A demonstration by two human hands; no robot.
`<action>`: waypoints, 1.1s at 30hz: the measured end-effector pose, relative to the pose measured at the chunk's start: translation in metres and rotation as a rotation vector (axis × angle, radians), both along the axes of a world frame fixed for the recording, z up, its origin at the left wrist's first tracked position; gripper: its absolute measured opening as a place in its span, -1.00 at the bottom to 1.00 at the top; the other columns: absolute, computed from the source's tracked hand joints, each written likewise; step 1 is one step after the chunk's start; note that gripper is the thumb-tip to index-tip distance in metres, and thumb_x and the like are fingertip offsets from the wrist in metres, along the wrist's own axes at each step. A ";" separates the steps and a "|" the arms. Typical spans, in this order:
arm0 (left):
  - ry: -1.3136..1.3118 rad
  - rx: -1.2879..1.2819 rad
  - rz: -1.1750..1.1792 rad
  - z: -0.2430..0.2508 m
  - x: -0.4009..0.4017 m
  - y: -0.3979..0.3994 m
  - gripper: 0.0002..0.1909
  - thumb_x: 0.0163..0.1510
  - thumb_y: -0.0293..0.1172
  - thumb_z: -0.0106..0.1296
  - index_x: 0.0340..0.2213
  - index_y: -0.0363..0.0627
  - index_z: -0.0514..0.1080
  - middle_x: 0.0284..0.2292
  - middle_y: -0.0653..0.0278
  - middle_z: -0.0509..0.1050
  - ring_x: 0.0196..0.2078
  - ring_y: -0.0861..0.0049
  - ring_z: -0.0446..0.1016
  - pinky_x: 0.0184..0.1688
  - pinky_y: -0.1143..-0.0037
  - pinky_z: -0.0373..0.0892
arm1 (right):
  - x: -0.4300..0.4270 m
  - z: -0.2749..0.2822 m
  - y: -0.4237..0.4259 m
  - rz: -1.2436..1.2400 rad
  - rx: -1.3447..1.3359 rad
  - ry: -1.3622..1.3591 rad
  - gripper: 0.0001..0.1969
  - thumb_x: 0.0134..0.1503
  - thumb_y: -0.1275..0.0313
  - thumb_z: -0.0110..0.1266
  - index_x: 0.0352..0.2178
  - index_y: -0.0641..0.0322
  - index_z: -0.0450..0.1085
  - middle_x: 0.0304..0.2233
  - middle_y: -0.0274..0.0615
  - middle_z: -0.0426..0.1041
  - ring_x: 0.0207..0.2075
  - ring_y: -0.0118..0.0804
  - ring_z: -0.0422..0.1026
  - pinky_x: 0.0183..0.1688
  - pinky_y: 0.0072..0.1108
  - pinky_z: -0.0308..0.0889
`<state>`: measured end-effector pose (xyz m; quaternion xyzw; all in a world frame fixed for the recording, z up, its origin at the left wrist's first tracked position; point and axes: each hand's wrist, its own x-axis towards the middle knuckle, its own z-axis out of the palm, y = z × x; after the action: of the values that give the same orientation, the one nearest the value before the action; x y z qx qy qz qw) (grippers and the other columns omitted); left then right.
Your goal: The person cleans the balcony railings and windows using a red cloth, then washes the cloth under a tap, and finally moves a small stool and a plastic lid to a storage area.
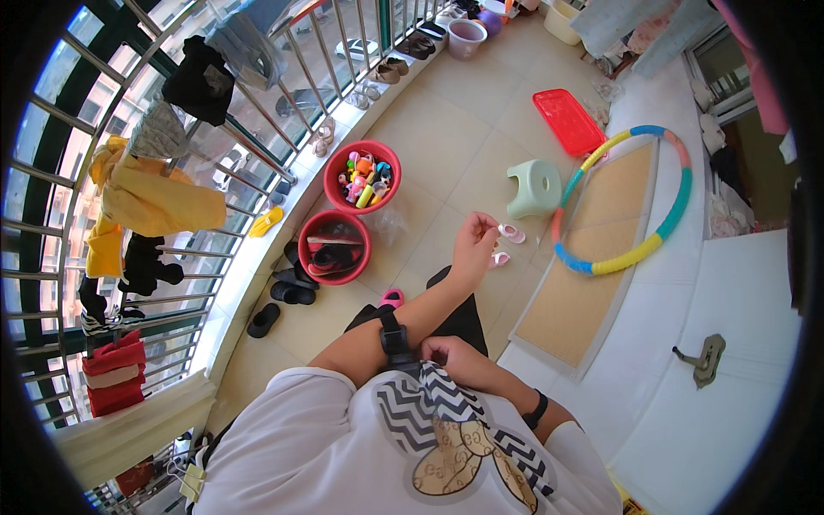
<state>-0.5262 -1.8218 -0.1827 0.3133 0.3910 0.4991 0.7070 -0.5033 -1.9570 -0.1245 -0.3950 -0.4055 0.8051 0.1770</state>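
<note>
My left hand (475,233) is raised in front of me, its arm reaching across to the right. The fingers curl in towards the thumb, and no object shows in them. Behind its fingertips, on the floor, lie a pink-and-white child's sandal (512,233) and its mate (499,259). Close to my chest, my right hand (458,360) is bent inward beside my left forearm, with fingers curled and the palm mostly hidden. A black strap with a buckle (394,338) circles my left arm near the elbow. A black band (536,410) is on my right arm.
A red basin of toys (394,177) and a red basin holding shoes (367,248) stand left. A pale green stool (547,187), a red tray (563,119) and a colourful hoop (676,206) are right. Laundry (164,199) hangs on metal railings (193,277); a door handle (708,360) is right.
</note>
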 end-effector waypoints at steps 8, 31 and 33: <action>0.019 -0.050 0.087 0.003 0.062 0.051 -0.95 0.02 -0.54 -0.17 -0.40 -0.15 0.25 -0.50 0.36 0.33 -0.50 0.68 0.28 -0.43 0.64 0.25 | 0.075 -0.006 0.057 0.134 0.002 -0.084 -0.94 -0.08 0.64 -0.03 -0.52 0.31 0.28 -0.51 -0.39 0.32 -0.40 -0.58 0.23 -0.30 -0.68 0.18; 0.277 0.333 -1.619 0.042 0.108 0.088 -0.78 -0.02 -0.39 -0.02 -0.38 -0.33 0.35 -0.62 0.22 0.41 -0.63 0.59 0.39 -0.59 0.60 0.31 | 0.282 -0.005 0.280 -0.486 0.176 0.199 -0.88 0.10 0.47 -0.07 -0.30 0.23 0.29 -0.33 -0.28 0.37 -0.29 -0.48 0.36 -0.23 -0.65 0.27; 0.371 0.184 -1.477 0.045 0.108 0.109 -0.82 -0.01 -0.41 -0.04 -0.44 -0.34 0.36 -0.59 0.19 0.43 -0.59 0.58 0.42 -0.57 0.60 0.34 | 0.272 -0.020 0.284 -0.503 0.164 0.195 -0.89 0.10 0.45 -0.06 -0.31 0.21 0.29 -0.34 -0.29 0.38 -0.29 -0.48 0.36 -0.24 -0.66 0.27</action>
<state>-0.4181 -1.7131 -0.1377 0.6293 0.1494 -0.1329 0.7510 -0.2311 -1.6728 -0.1446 -0.3880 -0.3397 0.7347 0.4409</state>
